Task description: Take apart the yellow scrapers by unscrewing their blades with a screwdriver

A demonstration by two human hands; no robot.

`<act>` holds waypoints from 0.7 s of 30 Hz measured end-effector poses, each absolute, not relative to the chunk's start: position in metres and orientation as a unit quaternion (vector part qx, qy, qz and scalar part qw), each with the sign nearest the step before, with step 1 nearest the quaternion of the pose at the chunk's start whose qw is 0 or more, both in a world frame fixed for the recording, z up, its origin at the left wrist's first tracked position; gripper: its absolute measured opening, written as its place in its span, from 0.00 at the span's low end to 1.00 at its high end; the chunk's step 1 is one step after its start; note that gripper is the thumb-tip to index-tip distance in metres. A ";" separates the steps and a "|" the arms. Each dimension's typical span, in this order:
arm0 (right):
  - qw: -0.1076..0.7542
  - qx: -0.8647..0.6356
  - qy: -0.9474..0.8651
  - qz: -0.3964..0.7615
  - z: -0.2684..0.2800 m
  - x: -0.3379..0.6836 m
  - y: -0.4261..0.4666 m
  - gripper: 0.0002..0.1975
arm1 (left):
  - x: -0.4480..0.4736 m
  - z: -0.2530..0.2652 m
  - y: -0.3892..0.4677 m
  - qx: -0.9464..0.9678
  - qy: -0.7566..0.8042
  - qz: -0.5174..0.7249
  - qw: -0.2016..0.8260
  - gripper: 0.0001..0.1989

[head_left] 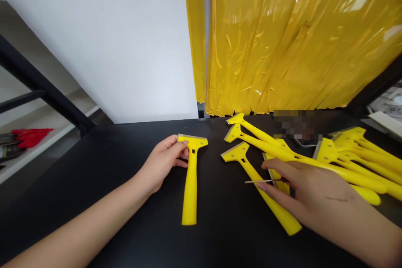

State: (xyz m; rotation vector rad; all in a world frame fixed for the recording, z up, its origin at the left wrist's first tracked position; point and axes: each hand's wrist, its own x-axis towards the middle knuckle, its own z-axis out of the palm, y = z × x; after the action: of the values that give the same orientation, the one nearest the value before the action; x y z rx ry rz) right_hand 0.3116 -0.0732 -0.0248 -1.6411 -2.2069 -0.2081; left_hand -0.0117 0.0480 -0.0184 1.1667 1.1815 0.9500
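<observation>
Near the middle of the black table, my left hand [163,161] pinches the head of a yellow scraper [190,184] between thumb and fingers. Its blade edge faces away from me and its handle points toward me. To the right, my right hand [320,194] is closed on a thin screwdriver [253,181]. The slim metal shaft juts left from the fingers; most of its handle is hidden in the hand. Below that shaft lies another yellow scraper [281,213], slanting toward me. A further yellow scraper head is partly covered by the right fingers.
More yellow scrapers [259,134] lie overlapped behind my right hand, with a pile [354,142] at the far right. A dark phone-like object [306,140], partly blurred, rests at the back. A white panel [125,42] and yellow plastic sheeting [266,42] stand behind the table [132,226].
</observation>
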 end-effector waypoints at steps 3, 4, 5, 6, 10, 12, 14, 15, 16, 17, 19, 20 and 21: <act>0.153 -0.579 -0.798 -0.064 -0.021 0.291 -0.064 0.15 | -0.009 -0.017 0.044 0.479 0.491 0.415 0.598 0.09; 0.147 -0.576 -0.802 -0.056 -0.017 0.284 -0.059 0.15 | -0.009 -0.016 0.042 0.472 0.484 0.414 0.610 0.09; 0.142 -0.572 -0.807 -0.048 -0.014 0.277 -0.054 0.15 | -0.008 -0.015 0.040 0.464 0.476 0.412 0.623 0.10; 0.139 -0.569 -0.809 -0.044 -0.010 0.270 -0.050 0.15 | -0.007 -0.015 0.038 0.457 0.470 0.409 0.635 0.10; 0.124 -0.597 -0.788 -0.084 -0.011 0.253 -0.040 0.12 | -0.005 -0.015 0.032 0.436 0.457 0.400 0.665 0.09; 0.112 -0.619 -0.771 -0.101 -0.018 0.253 -0.040 0.11 | -0.006 -0.016 0.031 0.432 0.454 0.396 0.671 0.09; 0.098 -0.632 -0.762 -0.101 -0.025 0.256 -0.042 0.08 | -0.006 -0.018 0.032 0.429 0.453 0.391 0.676 0.09; 0.091 -0.634 -0.762 -0.095 -0.027 0.257 -0.044 0.07 | -0.007 -0.019 0.032 0.428 0.453 0.389 0.679 0.09; 0.085 -0.633 -0.765 -0.083 -0.028 0.259 -0.047 0.06 | -0.007 -0.019 0.033 0.427 0.452 0.387 0.681 0.09; 0.079 -0.630 -0.769 -0.067 -0.027 0.260 -0.049 0.05 | -0.007 -0.020 0.033 0.426 0.452 0.386 0.682 0.09; 0.074 -0.623 -0.778 -0.026 -0.020 0.269 -0.054 0.08 | -0.007 -0.021 0.034 0.424 0.451 0.386 0.684 0.09; 0.075 -0.625 -0.777 -0.008 -0.014 0.277 -0.056 0.09 | -0.007 -0.021 0.034 0.422 0.451 0.387 0.684 0.09; 0.078 -0.632 -0.771 0.006 -0.008 0.289 -0.056 0.10 | -0.007 -0.021 0.034 0.420 0.451 0.389 0.684 0.09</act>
State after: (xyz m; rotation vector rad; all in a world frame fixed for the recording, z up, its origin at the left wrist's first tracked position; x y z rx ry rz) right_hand 0.2892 -0.0560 -0.0082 -1.8938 -2.3087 0.0188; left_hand -0.0068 0.0344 -0.0211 0.9423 1.0119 0.8715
